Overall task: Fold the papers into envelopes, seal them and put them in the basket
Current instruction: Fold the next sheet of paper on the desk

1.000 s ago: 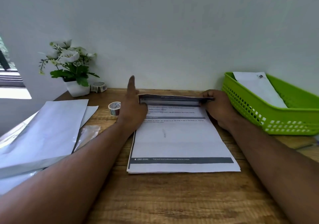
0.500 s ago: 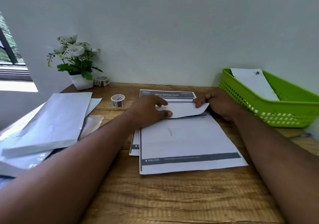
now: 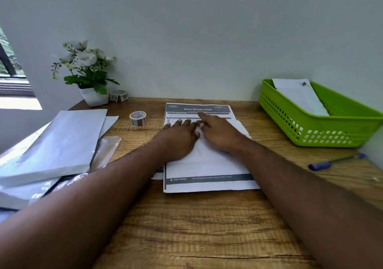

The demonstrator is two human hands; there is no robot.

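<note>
The desk (image 3: 207,227) carries everything, and the main risk sits right under the hands. The stack of envelopes (image 3: 60,142) lies well to the left of the left fingers, overlapping loose sheets and a clear plastic sleeve (image 3: 105,150); a careless reach that way could slide the pile off the near edge. The green basket (image 3: 310,132) stands well to the right of the right fingers with one envelope (image 3: 300,98) leaning inside it, so that part of the job is begun.

The printed paper (image 3: 207,181) lies flat under both palms, with a second sheet showing skewed beneath it at the left edge. The left hand (image 3: 178,138) lies with fingers straight and spread, pressing down. The right hand (image 3: 219,133) presses too, its index finger stretched toward the heading; neither hand grips anything. I judge a fold is being flattened or set up. If the two sheets are not squared, the crease may run crooked, or both sheets may fold together. Pressing on one side only could let the paper slip on the smooth wood.

The tape roll (image 3: 138,119) stands just beyond and left of the left fingers, easily knocked. The pen (image 3: 335,162) lies near the right forearm and could roll.
</note>
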